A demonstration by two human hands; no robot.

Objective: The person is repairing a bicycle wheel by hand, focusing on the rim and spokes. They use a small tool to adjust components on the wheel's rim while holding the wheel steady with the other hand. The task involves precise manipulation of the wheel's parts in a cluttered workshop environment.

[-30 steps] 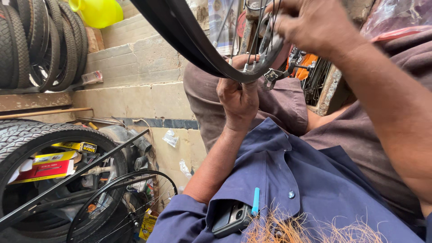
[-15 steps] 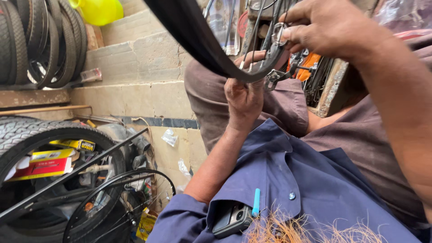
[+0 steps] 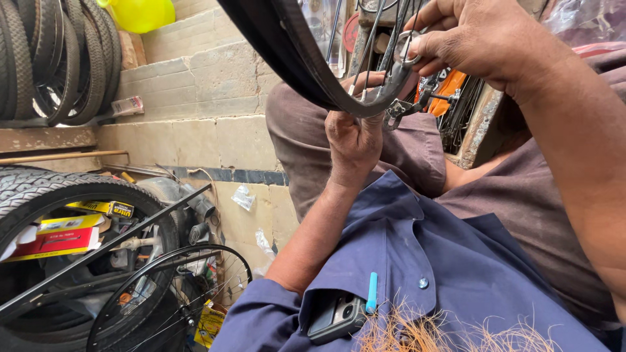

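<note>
Left hand (image 3: pixel 355 140): I'm clamped on the bicycle wheel rim (image 3: pixel 365 104) from below, at its lowest curve.
Right hand (image 3: pixel 476 42): above it, fingers pinched on a small round spoke wrench (image 3: pixel 409 47).
Wheel: tyre (image 3: pixel 274 45) arcs up-left; spokes (image 3: pixel 372 45) run upward.
Nearer: right hand sits closest to the spokes.

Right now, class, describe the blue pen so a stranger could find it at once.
Start at the blue shirt filling the lower frame, and find its chest pocket holding a phone. The pen stands upright beside the phone, the only light blue, thin thing there.
</note>
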